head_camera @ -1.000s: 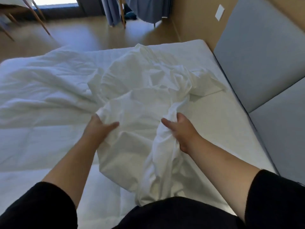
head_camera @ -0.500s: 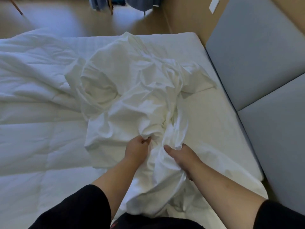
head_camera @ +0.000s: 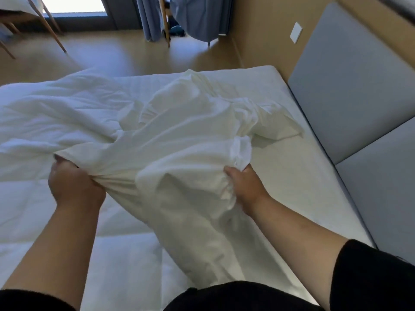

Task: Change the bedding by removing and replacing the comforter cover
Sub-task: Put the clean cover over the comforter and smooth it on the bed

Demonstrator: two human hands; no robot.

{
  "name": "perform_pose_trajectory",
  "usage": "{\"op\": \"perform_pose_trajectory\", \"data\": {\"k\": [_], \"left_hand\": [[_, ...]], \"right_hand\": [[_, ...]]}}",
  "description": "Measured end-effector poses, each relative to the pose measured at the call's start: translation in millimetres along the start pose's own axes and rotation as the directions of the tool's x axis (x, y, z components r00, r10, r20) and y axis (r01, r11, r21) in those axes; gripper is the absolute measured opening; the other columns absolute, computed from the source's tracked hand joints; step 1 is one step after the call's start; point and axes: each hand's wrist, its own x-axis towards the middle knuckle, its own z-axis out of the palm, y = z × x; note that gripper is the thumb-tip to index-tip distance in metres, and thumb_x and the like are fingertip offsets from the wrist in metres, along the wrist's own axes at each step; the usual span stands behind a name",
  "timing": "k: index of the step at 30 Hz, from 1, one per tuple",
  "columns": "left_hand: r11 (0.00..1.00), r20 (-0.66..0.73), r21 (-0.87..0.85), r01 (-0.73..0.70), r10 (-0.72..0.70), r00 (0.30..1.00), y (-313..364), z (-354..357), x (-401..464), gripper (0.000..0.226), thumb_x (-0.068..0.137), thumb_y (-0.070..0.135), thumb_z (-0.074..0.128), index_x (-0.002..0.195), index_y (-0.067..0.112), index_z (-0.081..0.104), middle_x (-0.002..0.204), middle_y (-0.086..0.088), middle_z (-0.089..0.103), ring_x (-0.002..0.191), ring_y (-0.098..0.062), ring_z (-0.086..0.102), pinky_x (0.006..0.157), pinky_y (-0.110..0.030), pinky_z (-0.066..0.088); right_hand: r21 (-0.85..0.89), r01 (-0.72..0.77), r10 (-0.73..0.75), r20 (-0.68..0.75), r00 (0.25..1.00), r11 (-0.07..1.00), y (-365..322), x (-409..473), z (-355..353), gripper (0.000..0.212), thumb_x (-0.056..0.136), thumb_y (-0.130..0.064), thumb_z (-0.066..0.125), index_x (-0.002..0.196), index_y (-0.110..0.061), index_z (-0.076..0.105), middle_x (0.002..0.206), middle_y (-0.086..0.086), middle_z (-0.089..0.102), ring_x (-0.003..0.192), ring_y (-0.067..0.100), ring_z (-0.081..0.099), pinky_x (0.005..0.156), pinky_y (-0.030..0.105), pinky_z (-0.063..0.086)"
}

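Observation:
A white comforter cover (head_camera: pixel 190 140) lies crumpled across the middle of the bed, its near part lifted and stretched between my hands. My left hand (head_camera: pixel 74 187) grips a bunched fold of the cover at the left. My right hand (head_camera: pixel 244 187) grips another gathered fold at the right, thumb on top. The white quilted comforter (head_camera: pixel 45 131) spreads over the left side of the bed, partly under the cover. The bare mattress (head_camera: pixel 303 187) shows on the right.
A grey padded headboard (head_camera: pixel 359 97) runs along the bed's right side. Beyond the bed is wooden floor (head_camera: pixel 123 57), with blue curtains (head_camera: pixel 202 16) and wooden chair legs (head_camera: pixel 51 30) at the back.
My hands were close together in the bunched cover half a second ago. They have moved apart, pulling the cover taut between them, and my view has tilted up.

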Motion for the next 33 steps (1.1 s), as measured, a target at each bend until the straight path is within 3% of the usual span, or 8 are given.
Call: {"op": "perform_pose_trajectory", "data": {"k": [4,10,15,17,19,25,29,33], "left_hand": [[0.611,0.066,0.789,-0.063,0.018,0.998,-51,-10,-11,0.034,0.092,0.030,0.053,0.118,0.011,0.042,0.121,-0.020,0.052,0.115,-0.043,0.051,0.089,-0.045,0.040],[0.199,0.664,0.747,-0.635,-0.174,0.727,-143,10,-75,0.090,0.086,0.056,0.064,0.155,0.014,0.024,0.160,-0.009,0.028,0.148,-0.029,0.021,0.122,-0.045,0.012],[0.394,0.628,0.778,-0.489,-0.456,0.631,-166,46,-77,0.049,0.087,0.054,0.059,0.131,0.034,0.049,0.114,0.016,0.063,0.112,-0.016,0.059,0.114,-0.045,0.030],[0.453,0.682,0.731,-0.511,-0.465,0.564,-163,52,-75,0.012,0.089,0.042,0.056,0.089,0.032,0.061,0.082,0.012,0.065,0.087,-0.019,0.062,0.087,-0.038,0.050],[0.459,0.711,0.703,-0.543,-0.435,0.553,-159,55,-72,0.023,0.093,0.036,0.054,0.074,0.025,0.058,0.072,0.006,0.061,0.074,-0.019,0.058,0.068,-0.034,0.048],[0.480,0.661,0.748,-0.458,-0.482,0.575,-142,78,-84,0.043,0.086,0.066,0.056,0.099,0.025,0.059,0.093,0.013,0.064,0.089,-0.011,0.062,0.069,-0.026,0.042],[0.474,0.450,0.875,-0.100,-0.718,0.531,-157,103,-118,0.098,0.067,0.076,0.071,0.143,0.021,0.042,0.121,0.011,0.058,0.103,-0.014,0.061,0.079,-0.025,0.045],[0.426,0.271,0.833,0.352,-0.870,0.411,-195,98,-140,0.077,0.063,0.064,0.081,0.123,0.020,0.063,0.109,-0.001,0.073,0.098,-0.026,0.070,0.089,-0.042,0.056]], "right_hand": [[-0.627,0.073,0.238,0.398,0.886,0.776,36,-15,17,0.079,0.088,-0.056,0.065,0.150,-0.020,0.032,0.139,-0.007,0.051,0.127,0.016,0.054,0.099,0.026,0.041],[-0.745,0.285,0.201,0.488,0.850,0.603,55,-22,4,0.075,0.089,-0.054,0.060,0.155,-0.036,0.029,0.163,-0.008,0.024,0.147,0.017,0.029,0.119,0.037,0.029],[-0.701,0.351,0.150,0.546,0.824,0.621,62,-28,-4,0.082,0.085,-0.052,0.063,0.150,-0.059,0.014,0.162,-0.025,0.005,0.138,0.017,0.041,0.108,0.037,0.041],[-0.705,0.356,0.154,0.549,0.821,0.613,66,-29,-10,0.082,0.084,-0.053,0.061,0.147,-0.064,0.010,0.159,-0.032,0.001,0.129,0.020,0.050,0.102,0.040,0.047],[-0.728,0.331,0.172,0.522,0.836,0.600,69,-28,-16,0.078,0.085,-0.055,0.058,0.148,-0.059,0.012,0.160,-0.030,0.005,0.124,0.019,0.054,0.099,0.038,0.048],[-0.612,0.006,0.033,0.053,0.998,0.791,82,-17,-51,0.027,0.099,-0.046,0.045,0.092,-0.031,0.066,0.100,-0.010,0.066,0.096,0.016,0.062,0.088,0.040,0.052],[-0.869,-0.214,0.084,-0.197,0.977,0.446,105,1,-109,0.056,0.090,-0.052,0.058,0.140,-0.028,0.048,0.141,-0.002,0.051,0.130,0.025,0.048,0.102,0.040,0.040],[-0.879,-0.269,0.280,-0.165,0.946,0.393,134,20,-152,0.080,0.085,-0.065,0.058,0.151,-0.027,0.033,0.150,0.000,0.045,0.135,0.025,0.045,0.108,0.041,0.037]]}}
